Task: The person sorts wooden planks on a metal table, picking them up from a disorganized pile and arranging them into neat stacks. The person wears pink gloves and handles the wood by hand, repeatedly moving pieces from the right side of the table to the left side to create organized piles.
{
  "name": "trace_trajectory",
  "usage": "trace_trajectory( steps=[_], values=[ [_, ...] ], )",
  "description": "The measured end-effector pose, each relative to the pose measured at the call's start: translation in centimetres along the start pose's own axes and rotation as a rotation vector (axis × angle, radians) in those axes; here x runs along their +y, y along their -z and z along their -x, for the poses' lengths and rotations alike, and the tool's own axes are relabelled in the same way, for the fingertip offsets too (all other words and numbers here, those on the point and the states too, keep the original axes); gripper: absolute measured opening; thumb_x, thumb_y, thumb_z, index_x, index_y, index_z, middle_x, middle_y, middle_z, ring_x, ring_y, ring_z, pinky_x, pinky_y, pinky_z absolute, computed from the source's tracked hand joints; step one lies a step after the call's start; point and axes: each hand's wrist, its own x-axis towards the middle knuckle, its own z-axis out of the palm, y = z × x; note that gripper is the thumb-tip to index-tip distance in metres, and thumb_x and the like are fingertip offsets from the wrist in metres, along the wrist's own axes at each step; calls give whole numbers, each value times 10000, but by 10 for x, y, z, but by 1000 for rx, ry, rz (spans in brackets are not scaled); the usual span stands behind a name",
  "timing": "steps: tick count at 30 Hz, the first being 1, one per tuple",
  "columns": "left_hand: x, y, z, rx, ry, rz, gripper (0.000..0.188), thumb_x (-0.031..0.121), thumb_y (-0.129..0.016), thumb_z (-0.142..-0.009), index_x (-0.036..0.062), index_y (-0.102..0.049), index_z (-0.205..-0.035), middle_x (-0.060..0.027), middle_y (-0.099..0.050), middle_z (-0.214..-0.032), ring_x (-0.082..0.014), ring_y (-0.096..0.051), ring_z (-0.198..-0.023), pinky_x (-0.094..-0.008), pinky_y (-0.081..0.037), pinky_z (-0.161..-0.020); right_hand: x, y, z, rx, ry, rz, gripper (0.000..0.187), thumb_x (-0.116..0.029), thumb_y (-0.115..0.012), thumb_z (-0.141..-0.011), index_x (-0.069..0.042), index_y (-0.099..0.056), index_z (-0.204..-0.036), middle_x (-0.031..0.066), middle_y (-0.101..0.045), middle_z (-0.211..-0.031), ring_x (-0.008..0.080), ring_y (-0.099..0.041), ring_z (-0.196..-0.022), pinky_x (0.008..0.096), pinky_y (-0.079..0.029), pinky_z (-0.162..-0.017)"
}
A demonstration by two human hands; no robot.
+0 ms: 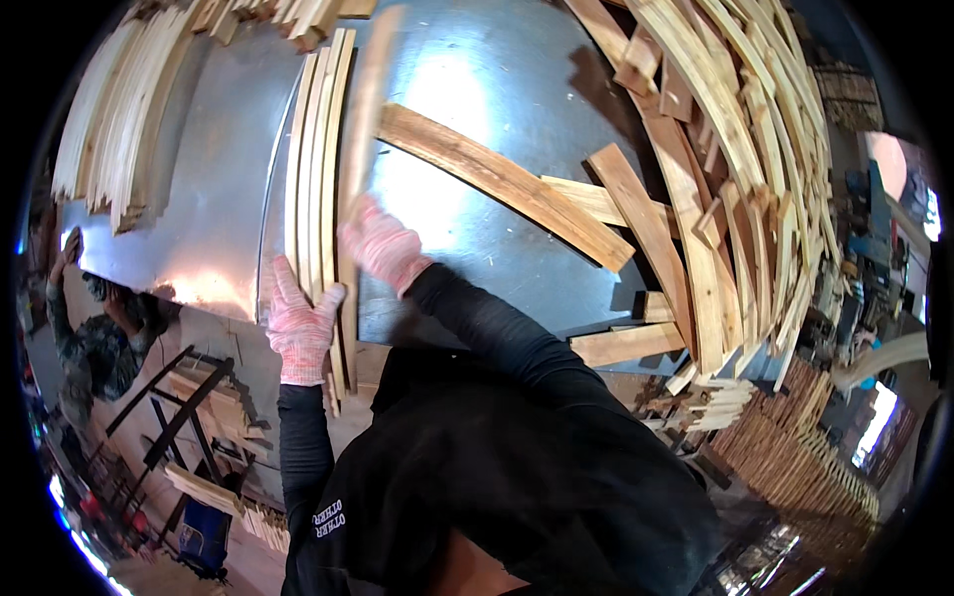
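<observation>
My left hand (301, 333), in a pink-and-white knitted glove, lies with fingers and thumb spread across the near ends of several narrow wooden slats (316, 169). These slats stand side by side, lengthwise, on the metal tabletop. Closed round the near end of another wooden slat (370, 109) is my right hand (383, 246), gloved alike. That slat is smeared by motion and points away from me, just right of the row. A wider brown board (507, 184) lies slantwise to the right of my right hand.
A large heap of loose boards (735, 179) covers the right side of the metal table (224, 149). Stacked pale slats (124, 109) sit at the far left. Another person (99, 318) is beyond the left edge, near a black metal frame (179, 407). Piled wood (785, 447) stands at lower right.
</observation>
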Motion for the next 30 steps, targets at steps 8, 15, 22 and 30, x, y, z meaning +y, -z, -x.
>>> trace_trajectory(
  steps=[8, 15, 22, 30],
  values=[
    [-5, -36, -4, 79, -5, -36, 1073, 339, -759, -725, 50, -165, -1570, -278, -483, -1372, -411, -520, -1251, -480, -475, -1007, 114, 162, 43, 204, -63, 797, 822, -388, -667, -819, 20, -374, -1470, 238, -558, -1305, 355, -530, -1225, 512, -383, -1046],
    [-72, -24, -10, -67, -189, 501, 916, 140, -691, -747, -34, -256, -1535, -261, -362, -1522, -361, -358, -1412, -394, -271, -1183, 83, 102, -6, -84, 123, 417, 498, -381, -494, -960, 97, -531, -1093, 290, -676, -980, 414, -670, -954, 459, -519, -864],
    [3, -28, 20, -27, -33, -141, 1169, 482, -800, -738, 29, -122, -1576, -253, -328, -1552, -427, -339, -1419, -449, -330, -1151, 0, -20, -15, -271, 46, 240, 591, -417, -343, -1026, 6, -394, -1436, 296, -614, -1255, 398, -632, -1153, 486, -487, -988],
    [-13, -9, 12, -271, -21, 756, 1035, 312, -799, -749, -2, -229, -1554, -213, -445, -1478, -303, -479, -1324, -383, -406, -1091, 86, 60, 77, -50, -195, 24, 637, -501, -409, -1024, -50, -443, -1472, 174, -551, -1416, 313, -509, -1317, 365, -382, -1117]
  ],
)
